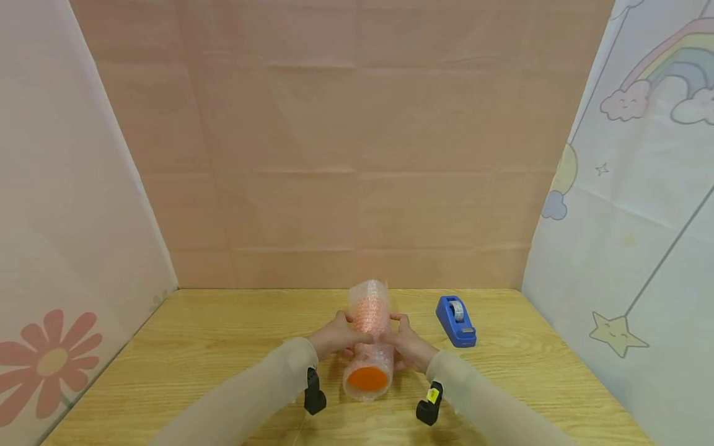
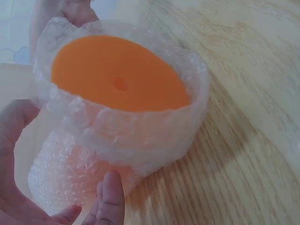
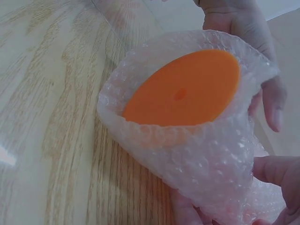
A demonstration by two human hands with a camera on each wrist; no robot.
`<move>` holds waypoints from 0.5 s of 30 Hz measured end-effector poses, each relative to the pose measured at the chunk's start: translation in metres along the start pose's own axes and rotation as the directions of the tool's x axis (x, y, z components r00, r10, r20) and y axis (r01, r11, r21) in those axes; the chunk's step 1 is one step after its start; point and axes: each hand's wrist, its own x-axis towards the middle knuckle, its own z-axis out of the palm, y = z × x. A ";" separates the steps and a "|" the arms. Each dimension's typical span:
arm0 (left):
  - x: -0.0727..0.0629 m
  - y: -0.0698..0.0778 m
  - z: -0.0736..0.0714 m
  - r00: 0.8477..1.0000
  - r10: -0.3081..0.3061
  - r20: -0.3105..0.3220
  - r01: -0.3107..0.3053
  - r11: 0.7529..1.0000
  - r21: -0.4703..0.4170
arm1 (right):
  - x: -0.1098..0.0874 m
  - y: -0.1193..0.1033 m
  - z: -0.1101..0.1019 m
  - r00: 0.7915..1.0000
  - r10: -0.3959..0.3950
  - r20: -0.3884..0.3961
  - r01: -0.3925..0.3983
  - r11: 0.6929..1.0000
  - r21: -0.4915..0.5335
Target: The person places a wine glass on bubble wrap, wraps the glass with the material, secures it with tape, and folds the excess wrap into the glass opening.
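Fingers [image 2: 112, 194] around bumpy, translucent bubble-wrap cylinder [image 1: 369, 314]

No text, brand, number or sign can be read in any of the three views. A yellow label [image 1: 432, 395] is carried by the black wrist device [image 1: 427, 412] on the right arm; whatever may be printed on it is too small to be made out. On the blue tape dispenser [image 1: 454, 329], no lettering can be distinguished at this size. At the middle of the orange disc [image 2: 126, 61], a small round mark is seen, by which no letter or figure is formed. On the bubble wrap [image 2: 150, 136] around it, nothing legible is shown.
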 end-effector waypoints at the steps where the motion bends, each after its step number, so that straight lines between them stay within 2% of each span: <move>1: 0.001 -0.001 0.001 1.000 0.002 -0.005 -0.002 1.000 0.002 | 0.000 0.000 0.000 1.000 0.002 -0.002 -0.002 1.000 -0.001; 9: 0.002 -0.009 0.010 0.999 0.036 -0.022 -0.036 0.999 -0.009 | 0.001 0.002 0.000 1.000 0.000 0.015 0.000 1.000 -0.002; 15: -0.002 -0.005 0.012 0.999 0.041 -0.021 -0.041 0.999 -0.008 | 0.001 0.001 -0.001 1.000 -0.002 0.007 0.002 1.000 -0.006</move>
